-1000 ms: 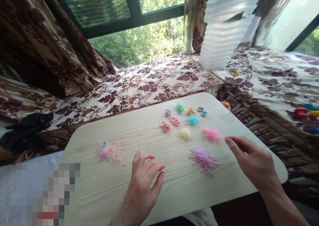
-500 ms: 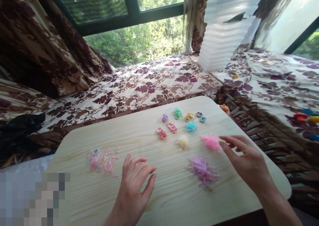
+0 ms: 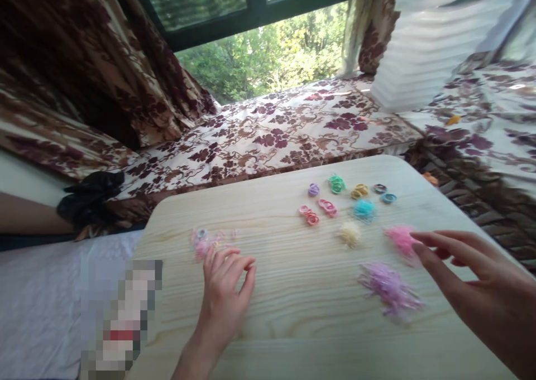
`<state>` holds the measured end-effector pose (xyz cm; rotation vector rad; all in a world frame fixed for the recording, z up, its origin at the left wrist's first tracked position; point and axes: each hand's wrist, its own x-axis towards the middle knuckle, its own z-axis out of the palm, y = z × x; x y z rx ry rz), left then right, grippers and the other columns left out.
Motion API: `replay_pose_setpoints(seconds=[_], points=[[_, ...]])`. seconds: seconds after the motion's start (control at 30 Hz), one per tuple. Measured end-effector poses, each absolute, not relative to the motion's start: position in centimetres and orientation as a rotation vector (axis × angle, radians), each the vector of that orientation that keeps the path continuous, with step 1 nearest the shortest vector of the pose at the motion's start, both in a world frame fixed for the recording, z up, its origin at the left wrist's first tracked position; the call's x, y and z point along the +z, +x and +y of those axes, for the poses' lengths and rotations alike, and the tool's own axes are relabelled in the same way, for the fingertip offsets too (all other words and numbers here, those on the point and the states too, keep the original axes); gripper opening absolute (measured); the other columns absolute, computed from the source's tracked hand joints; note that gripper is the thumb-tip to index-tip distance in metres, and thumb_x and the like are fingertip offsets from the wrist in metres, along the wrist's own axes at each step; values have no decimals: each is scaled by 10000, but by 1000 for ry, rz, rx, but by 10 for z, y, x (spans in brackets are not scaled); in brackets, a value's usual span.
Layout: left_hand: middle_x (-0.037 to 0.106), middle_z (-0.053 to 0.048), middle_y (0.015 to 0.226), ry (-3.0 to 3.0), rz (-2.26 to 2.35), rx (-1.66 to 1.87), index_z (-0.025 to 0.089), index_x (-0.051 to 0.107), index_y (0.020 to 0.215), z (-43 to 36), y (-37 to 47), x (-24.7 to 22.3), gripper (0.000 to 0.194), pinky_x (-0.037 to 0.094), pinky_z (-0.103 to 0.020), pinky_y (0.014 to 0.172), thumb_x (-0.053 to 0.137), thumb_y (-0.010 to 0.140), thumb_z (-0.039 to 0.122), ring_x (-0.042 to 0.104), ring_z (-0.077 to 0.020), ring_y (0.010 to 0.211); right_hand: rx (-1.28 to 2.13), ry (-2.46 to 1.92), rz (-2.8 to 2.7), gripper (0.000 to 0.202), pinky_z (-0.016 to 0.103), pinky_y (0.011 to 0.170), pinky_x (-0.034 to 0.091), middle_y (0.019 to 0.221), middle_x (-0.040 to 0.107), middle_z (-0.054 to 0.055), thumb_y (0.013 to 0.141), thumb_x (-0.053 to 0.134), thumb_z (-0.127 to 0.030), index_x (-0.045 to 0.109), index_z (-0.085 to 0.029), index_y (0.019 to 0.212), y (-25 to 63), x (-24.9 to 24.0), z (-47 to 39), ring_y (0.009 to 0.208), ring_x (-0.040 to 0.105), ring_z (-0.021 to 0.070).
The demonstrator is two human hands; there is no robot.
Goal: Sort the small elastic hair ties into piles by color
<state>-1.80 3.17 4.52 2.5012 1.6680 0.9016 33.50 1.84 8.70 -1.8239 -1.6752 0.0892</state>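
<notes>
My left hand (image 3: 228, 285) is over the table with its fingers bent and apart from the thumb. Its fingertips are at the near edge of a loose mixed heap (image 3: 203, 249) of mostly pink, clear-looking small bands, with a pale blue ring (image 3: 201, 233) on top. My right hand (image 3: 473, 274) reaches in from the right. Thumb and index tips come together at the edge of a bright pink pile of thin bands (image 3: 400, 239); anything between them is too small to make out. Nearer me lies a purple pile of thin bands (image 3: 389, 290).
On the pale wooden table (image 3: 285, 324) are cream (image 3: 349, 234) and turquoise (image 3: 364, 210) piles. Small coloured rings, red (image 3: 309, 215), pink (image 3: 328, 207), purple (image 3: 313, 189), green (image 3: 336, 183), yellow (image 3: 359, 191) and blue (image 3: 388, 198), lie farther back. Beyond is a flower-patterned window seat (image 3: 268, 129).
My view has swung left, so the table sits farther right. My left hand has moved forward and left to the mixed heap. My right hand stays beside the pink pile, its fingertips now at its edge.
</notes>
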Motion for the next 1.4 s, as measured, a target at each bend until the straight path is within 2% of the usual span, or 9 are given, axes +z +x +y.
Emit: replay_pose_setpoints(seconds=[0.1,0.2,0.43,0.87,1.03,1.17,1.4], points=[[724,-5,826,2352,1908,886,228,660,889,26,-42,47,130,299,-539,1093,570,872,135,622,-211,945,156,-1637,-1805,303,283,534,487,1005,673,57,911,498,-543,675,-318,1010,294,80,24,671,646,154],[718,-16,846,2243,2035,839,219,660,873,17,-59,49,138,294,-563,1085,567,870,118,608,-215,954,314,-1380,-1942,266,263,509,494,901,686,37,912,511,-501,680,-295,912,246,66,31,626,660,148],[692,2,843,2176,1992,796,234,673,887,-3,-67,48,168,261,-573,1113,578,869,96,590,-209,983,582,-1222,-2165,274,245,580,537,877,716,40,957,442,-338,698,-247,916,173,40,32,688,692,143],[642,-17,902,2187,1916,753,263,696,943,6,-62,45,187,235,-579,1128,550,905,153,562,-210,1028,365,-1299,-2219,281,247,593,495,837,713,-3,967,425,-326,678,-252,868,164,28,30,682,677,128],[638,-44,984,2198,1993,741,265,686,1065,10,-64,45,251,232,-603,1115,554,892,138,539,-242,1085,302,-1298,-2209,280,243,597,484,827,711,-15,971,423,-320,677,-255,873,162,26,31,674,669,120],[628,-35,980,2207,1975,721,282,708,986,11,-62,43,236,222,-599,1121,564,881,128,535,-239,1092,293,-1286,-2208,265,242,601,478,821,707,-14,966,436,-313,676,-252,875,162,25,31,672,666,117],[644,-28,953,2141,2026,810,222,641,819,5,-67,42,123,230,-570,1123,602,849,109,541,-243,1113,283,-1291,-2212,281,247,606,477,846,716,1,970,428,-337,682,-252,883,164,24,29,669,656,125]])
